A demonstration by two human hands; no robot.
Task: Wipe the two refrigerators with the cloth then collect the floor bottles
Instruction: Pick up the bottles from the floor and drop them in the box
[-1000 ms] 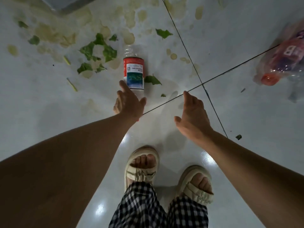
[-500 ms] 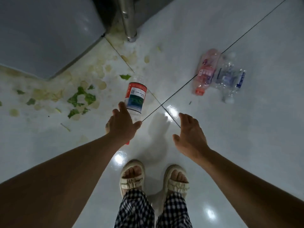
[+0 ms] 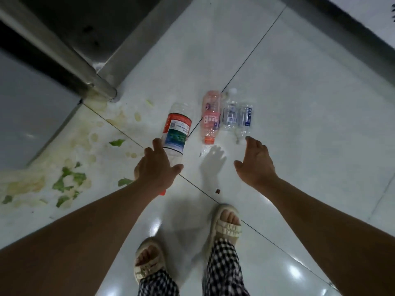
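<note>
Left grip (image 3: 157,167) around base-up bottle (image 3: 177,129)

Three bottles: the labelled bottle (image 3: 177,129) leftmost, in the left hand (image 3: 157,169); the capped bottle (image 3: 210,117) and crushed bottle (image 3: 237,116) side by side on the floor (image 3: 299,124).

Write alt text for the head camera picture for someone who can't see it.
Seen from above, a person's left hand grips a red-labelled bottle, while the open right hand reaches toward a pink bottle and a clear bottle lying on the white tiled floor. Green leaf scraps litter the left.
</note>
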